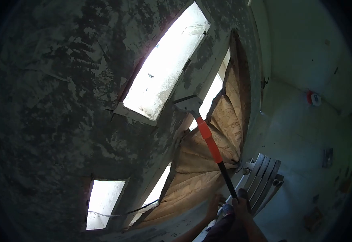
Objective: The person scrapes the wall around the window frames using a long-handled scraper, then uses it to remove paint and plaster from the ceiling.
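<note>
R hand [241,203] grips the long scraper [211,143] low on its pole; L hand [214,207] is just beside, can't tell if holding anything. Blade [188,104] is at far end, btwn bright openings [166,68], nr brown cover [226,112]; w/ a wobbly pole, could snag it.

A patchy grey surface [55,133], wall or ceiling, fills the left. A long panel [166,68] and a smaller one [105,201] glare white in it. Creased brown sheeting [226,113] borders more bright openings [211,94]. The right side is pale and dim, with a red-and-white object [314,98] there.
</note>
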A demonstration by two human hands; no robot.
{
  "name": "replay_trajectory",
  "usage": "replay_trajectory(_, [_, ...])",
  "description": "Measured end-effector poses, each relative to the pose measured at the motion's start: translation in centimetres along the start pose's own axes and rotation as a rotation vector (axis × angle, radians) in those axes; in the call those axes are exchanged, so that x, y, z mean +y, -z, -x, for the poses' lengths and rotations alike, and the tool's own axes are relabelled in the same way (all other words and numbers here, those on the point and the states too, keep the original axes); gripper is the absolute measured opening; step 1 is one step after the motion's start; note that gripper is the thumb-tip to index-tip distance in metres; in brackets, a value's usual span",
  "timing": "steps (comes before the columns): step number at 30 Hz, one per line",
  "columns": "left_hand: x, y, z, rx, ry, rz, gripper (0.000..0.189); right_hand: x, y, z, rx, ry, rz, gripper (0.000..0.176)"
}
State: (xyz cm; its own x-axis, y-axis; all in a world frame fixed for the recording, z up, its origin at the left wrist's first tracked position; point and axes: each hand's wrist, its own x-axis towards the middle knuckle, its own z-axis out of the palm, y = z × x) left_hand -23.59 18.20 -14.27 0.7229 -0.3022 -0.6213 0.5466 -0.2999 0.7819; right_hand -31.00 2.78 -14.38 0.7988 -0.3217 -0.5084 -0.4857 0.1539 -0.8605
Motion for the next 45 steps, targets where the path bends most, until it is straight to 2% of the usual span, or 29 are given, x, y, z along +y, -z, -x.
replay_trajectory(4, [-15.0, 4.9, 5.6, -0.162, 0.477, -0.490, 0.045, 1.1, -1.0, -0.3, 0.000, 0.009, -0.098, 0.038])
replay_trajectory(9, [-23.6, 11.3, 12.6, -0.242, 0.476, -0.617, 0.058, 3.0, -2.2, 0.1, -0.024, 0.022, -0.185, 0.046])
replay_trajectory(11, [-26.4, 13.1, 13.7, -0.137, 0.465, -0.515, 0.056, 2.6, -2.4, 0.1, -0.039, 0.024, -0.223, 0.047])
replay_trajectory(13, [-28.5, 14.4, 13.6, -0.030, 0.442, -0.413, 0.054, 2.9, -3.0, -0.2, -0.054, 0.039, -0.261, 0.048])
replay_trajectory(14, [-27.6, 14.3, 13.2, 0.024, 0.429, -0.360, 0.053, 3.4, -3.2, -0.3, -0.024, 0.031, -0.253, 0.047])
replay_trajectory(15, [-26.8, 13.8, 12.7, 0.124, 0.539, -0.311, 0.049, 3.7, -3.5, -0.4, 0.007, 0.023, -0.246, 0.047])
replay_trajectory(18, [-23.7, 12.1, 12.1, 0.124, 0.471, -0.261, 0.047, 1.8, -3.8, -0.3, 0.035, -0.039, -0.277, 0.042])
replay_trajectory(22, [-26.8, 10.9, 10.8, 0.115, 0.403, -0.252, 0.046, 5.4, -4.8, -0.6, 0.111, 0.053, -0.224, 0.035])
replay_trajectory(24, [-27.0, 9.6, 11.1, 0.083, 0.294, -0.122, 0.044, 5.9, -5.0, 0.0, 0.201, 0.025, -0.278, 0.031])
replay_trajectory(25, [-28.9, 9.7, 10.5, 0.042, 0.236, -0.134, 0.040, 5.7, -4.8, 0.4, 0.161, 0.002, -0.298, 0.031])
replay_trajectory(26, [-30.8, 9.7, 10.2, 0.041, 0.228, -0.108, 0.040, 5.6, -4.7, 0.9, 0.155, 0.012, -0.273, 0.031])
replay_trajectory(28, [-31.6, 9.7, 10.0, 0.059, 0.405, -0.118, 0.038, 5.7, -4.3, 1.8, 0.196, -0.018, -0.302, 0.033])
replay_trajectory(29, [-31.5, 9.8, 10.2, 0.008, 0.333, 0.069, 0.037, 6.5, -4.0, 2.0, 0.232, 0.008, -0.312, 0.036])
replay_trajectory(30, [-32.6, 10.0, 10.2, -0.002, 0.328, 0.094, 0.037, 6.9, -3.6, 2.1, 0.233, 0.016, -0.287, 0.036])
replay_trajectory(32, [-36.2, 9.7, 10.3, 0.067, 0.261, 0.510, 0.031, 7.5, -2.7, 2.7, 0.338, 0.107, -0.288, 0.041])
replay_trajectory(33, [-36.1, 10.1, 10.6, 0.059, 0.259, 0.530, 0.031, 8.1, -2.4, 2.8, 0.384, 0.115, -0.248, 0.044])
replay_trajectory(35, [-36.2, 11.0, 11.4, -0.026, -0.197, -1.158, 0.030, 7.6, -2.1, 3.1, 0.400, 0.154, -0.231, 0.045])
replay_trajectory(36, [-36.2, 11.3, 11.4, -0.021, -0.199, -1.139, 0.030, 7.4, -2.0, 3.3, 0.414, 0.184, -0.233, 0.046])
replay_trajectory(38, [-37.1, 11.0, 10.9, 0.093, -0.193, -0.908, 0.036, 8.0, -2.0, 3.5, 0.387, 0.209, -0.198, 0.047])
replay_trajectory(41, [-37.6, 9.0, 11.6, 0.112, -0.213, -0.852, 0.036, 9.1, -2.7, 3.5, 0.422, 0.164, -0.284, 0.048])
replay_trajectory(45, [-38.1, 7.7, 11.6, 0.107, -0.267, -0.809, 0.036, 8.4, -4.0, 4.6, 0.363, 0.120, -0.197, 0.042])
